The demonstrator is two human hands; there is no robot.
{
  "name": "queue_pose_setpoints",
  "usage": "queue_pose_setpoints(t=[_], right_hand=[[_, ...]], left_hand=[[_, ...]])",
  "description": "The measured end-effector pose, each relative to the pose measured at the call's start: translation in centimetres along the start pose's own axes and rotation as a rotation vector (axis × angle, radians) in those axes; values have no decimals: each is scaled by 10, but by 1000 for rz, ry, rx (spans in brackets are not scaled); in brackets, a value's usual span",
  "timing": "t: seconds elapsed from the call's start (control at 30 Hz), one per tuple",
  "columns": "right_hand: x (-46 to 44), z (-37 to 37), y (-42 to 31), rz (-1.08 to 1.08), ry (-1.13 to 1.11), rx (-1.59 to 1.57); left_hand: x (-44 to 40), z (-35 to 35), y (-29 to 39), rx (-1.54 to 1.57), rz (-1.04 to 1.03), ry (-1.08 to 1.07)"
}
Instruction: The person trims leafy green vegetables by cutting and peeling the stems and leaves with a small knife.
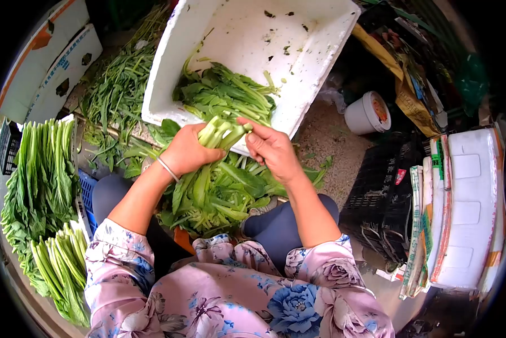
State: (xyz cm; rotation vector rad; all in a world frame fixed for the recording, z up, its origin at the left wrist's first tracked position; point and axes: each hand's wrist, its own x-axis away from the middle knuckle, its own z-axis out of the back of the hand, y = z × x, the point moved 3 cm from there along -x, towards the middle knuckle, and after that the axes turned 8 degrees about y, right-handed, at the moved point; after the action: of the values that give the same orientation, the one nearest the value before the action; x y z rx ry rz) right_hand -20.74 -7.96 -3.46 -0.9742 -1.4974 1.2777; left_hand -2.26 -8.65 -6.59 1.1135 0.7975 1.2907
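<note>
My left hand (186, 151), a bracelet on its wrist, is closed round a bunch of leafy greens (216, 133). The pale, thick stem ends point up and away from me, and the leaves hang down below the hand. At the stem ends, my right hand (272, 151) has its thumb and fingers pinched on one stalk; the fingertips are partly hidden. Just beyond my hands, a white foam box (320, 67) lies tilted with more greens (227, 93) inside at its near end. Loose leaves (224, 194) are heaped between my knees, under the hands.
On the left, long-stemmed greens (44, 174) are stacked, with another bundle (61, 265) nearer me. Trimmed leaves (120, 84) lie piled at the back left, beside cartons (67, 70). To the right are a white bucket (368, 114), a black crate (377, 191) and upright foam boxes (467, 208).
</note>
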Motion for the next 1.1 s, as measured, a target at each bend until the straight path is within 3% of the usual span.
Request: queue_pose_setpoints(t=[0.17, 0.27, 0.33, 0.43, 0.5, 0.67, 0.8, 0.93, 1.0, 1.1], right_hand=[[2, 9, 12, -169, -177, -162], [3, 11, 21, -246, -240, -29], [8, 10, 24, -416, -259, 107], [12, 1, 24, -266, -129, 146], [9, -2, 25, -66, -55, 0], [2, -6, 18, 25, 27, 80], [-8, 42, 2, 49, 297, -196], [-10, 104, -13, 212, 522, -687], [-12, 129, -5, 218, 492, -924], [-15, 149, 16, 76, 519, -1167]], left_hand=[[7, 5, 10, 182, 71, -267], [15, 12, 15, 271, 82, -397], [18, 13, 20, 289, 56, -379], [17, 12, 15, 267, 136, -251], [14, 7, 9, 239, 113, -236], [10, -1, 4, 167, 63, -187], [5, 16, 10, 379, 99, 10], [-6, 45, -1, 47, -59, 325], [0, 52, 6, -137, -108, 427], [4, 53, 9, -163, -139, 426]])
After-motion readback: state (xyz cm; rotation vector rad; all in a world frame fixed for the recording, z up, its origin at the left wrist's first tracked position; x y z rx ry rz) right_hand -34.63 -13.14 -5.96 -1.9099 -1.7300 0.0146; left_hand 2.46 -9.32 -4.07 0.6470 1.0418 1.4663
